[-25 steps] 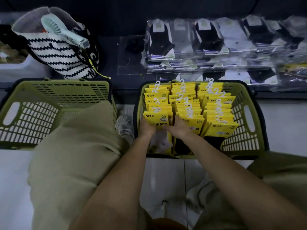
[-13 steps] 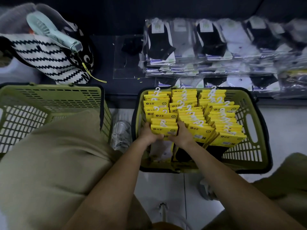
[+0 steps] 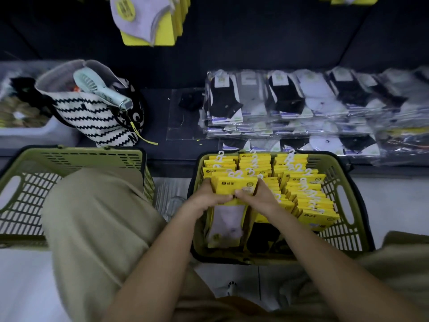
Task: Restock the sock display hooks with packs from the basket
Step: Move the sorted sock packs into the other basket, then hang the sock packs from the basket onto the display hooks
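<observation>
Sock packs [image 3: 299, 196] with yellow card headers and white plastic hooks stand in three tight rows inside the green basket [image 3: 343, 231], which sits on the floor just in front of a low dark shelf. Both hands are at the near end of the left row, gripping a small bunch of packs [image 3: 234, 185] between them. The left hand [image 3: 204, 202] curls round the bunch's left edge with its thumb across the near face. The right hand [image 3: 257, 196] does the same at the right edge, and the two thumbs almost meet in the middle. The bunch stands a little higher than the packs behind it. Below the hands, a white sock [image 3: 226, 225] on its yellow card shows against the basket's near wall, with a dark sock [image 3: 262, 235] beside it in the middle row.

A second green basket [image 3: 81, 156] sits to the left, partly hidden by the person's bent knee in beige trousers [image 3: 92, 228]. On the shelf behind it leans a black-and-white zigzag bag [image 3: 90, 115] with a pale blue handheld fan [image 3: 102, 91] poking out of its mouth. Further right on the shelf lie stacks of clear-wrapped socks [image 3: 290, 101] in black, grey and white. Overhead, more yellow-carded hanging packs [image 3: 151, 22] show at the top edge of the view.
</observation>
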A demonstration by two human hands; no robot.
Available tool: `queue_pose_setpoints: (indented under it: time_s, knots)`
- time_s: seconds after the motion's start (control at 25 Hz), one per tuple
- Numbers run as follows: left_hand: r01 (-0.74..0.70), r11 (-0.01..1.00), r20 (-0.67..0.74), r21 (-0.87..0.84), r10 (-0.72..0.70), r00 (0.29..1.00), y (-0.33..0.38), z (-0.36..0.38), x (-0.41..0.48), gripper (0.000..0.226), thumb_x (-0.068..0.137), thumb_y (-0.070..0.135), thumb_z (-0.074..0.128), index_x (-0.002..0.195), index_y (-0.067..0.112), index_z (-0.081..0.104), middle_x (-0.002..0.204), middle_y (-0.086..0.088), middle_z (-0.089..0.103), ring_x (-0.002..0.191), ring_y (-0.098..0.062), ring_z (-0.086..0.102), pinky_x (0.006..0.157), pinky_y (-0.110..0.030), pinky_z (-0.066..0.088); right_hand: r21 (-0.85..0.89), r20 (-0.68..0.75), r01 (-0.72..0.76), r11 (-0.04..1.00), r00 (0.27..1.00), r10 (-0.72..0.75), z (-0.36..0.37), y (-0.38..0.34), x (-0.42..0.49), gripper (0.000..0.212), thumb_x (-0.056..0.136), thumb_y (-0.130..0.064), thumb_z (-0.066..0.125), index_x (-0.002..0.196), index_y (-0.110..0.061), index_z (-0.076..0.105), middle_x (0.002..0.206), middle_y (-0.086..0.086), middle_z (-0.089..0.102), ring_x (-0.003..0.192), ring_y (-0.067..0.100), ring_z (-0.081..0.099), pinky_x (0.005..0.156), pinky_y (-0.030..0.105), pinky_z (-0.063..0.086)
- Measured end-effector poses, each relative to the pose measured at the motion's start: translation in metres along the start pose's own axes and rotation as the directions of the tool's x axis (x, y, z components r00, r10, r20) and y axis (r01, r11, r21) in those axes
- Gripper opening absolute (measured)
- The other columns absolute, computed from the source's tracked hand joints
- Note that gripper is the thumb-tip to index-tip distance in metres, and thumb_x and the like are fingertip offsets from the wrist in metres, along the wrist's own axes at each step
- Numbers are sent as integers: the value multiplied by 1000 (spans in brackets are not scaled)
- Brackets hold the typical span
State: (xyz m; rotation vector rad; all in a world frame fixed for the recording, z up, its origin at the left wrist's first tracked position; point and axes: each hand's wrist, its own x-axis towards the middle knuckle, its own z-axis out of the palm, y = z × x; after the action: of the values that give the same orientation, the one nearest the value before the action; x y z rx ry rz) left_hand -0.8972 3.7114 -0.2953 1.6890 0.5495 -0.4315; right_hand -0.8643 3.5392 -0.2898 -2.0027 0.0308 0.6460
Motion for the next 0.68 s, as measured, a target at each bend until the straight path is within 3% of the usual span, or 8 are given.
queue_pose_setpoints:
  time_s: [0.08, 0.12, 0.2, 0.32, 0.56, 0.68]
  knots:
    - [-126, 983, -38, -130, 122, 992, 30, -4, -8, 68, 71, 15, 80, 128, 10, 44, 118, -5, 62, 104, -16, 61, 85, -28, 52, 97, -60, 31, 995, 998, -25, -16, -27, 0, 80, 78, -45, 71, 142, -13, 35, 142, 4, 44, 126, 20, 45, 97, 33, 40]
    - [-181, 968, -59, -176, 173, 983, 47, -7, -11, 64, 71, 16, 81, 125, 11, 47, 114, -5, 64, 101, -16, 64, 83, -28, 54, 142, -84, 70, 987, 995, -58, -24, -43, 2, 70, 78, -44, 71, 136, -17, 43, 137, 3, 50, 124, 20, 49, 95, 34, 44]
    - [-288, 928, -95, -236, 273, 957, 80, -12, -19, 50, 70, 16, 81, 114, 18, 55, 107, -3, 68, 97, -19, 67, 80, -31, 56, 224, -138, 204, 953, 975, -176, -37, -77, 0, 35, 78, -35, 73, 109, -25, 59, 111, -2, 66, 100, 9, 62, 75, 21, 50]
    - [-442, 852, -126, -282, 423, 897, 125, -21, -31, 37, 71, 14, 80, 103, 22, 62, 100, -1, 73, 93, -20, 70, 74, -31, 57, 236, -240, 362, 902, 921, -307, -56, -124, -4, 16, 76, -28, 77, 85, -27, 64, 83, -13, 69, 74, -6, 64, 63, 13, 50]
    - [-570, 775, -247, -273, 516, 820, 205, -40, -46, 40, 69, 18, 82, 95, 31, 54, 88, 10, 72, 79, -6, 71, 59, -20, 54, 127, -303, 532, 837, 825, -478, -98, -204, -10, 11, 76, -34, 75, 80, -31, 65, 76, -18, 68, 72, -7, 63, 61, 9, 48]
    - [-620, 741, -269, -257, 561, 783, 237, -48, -48, 44, 68, 22, 81, 99, 31, 51, 98, 8, 69, 83, -7, 70, 62, -21, 54, 196, -344, 564, 802, 805, -482, -121, -236, -7, 31, 72, -23, 80, 92, -21, 56, 90, -4, 69, 80, 7, 67, 71, 25, 55]
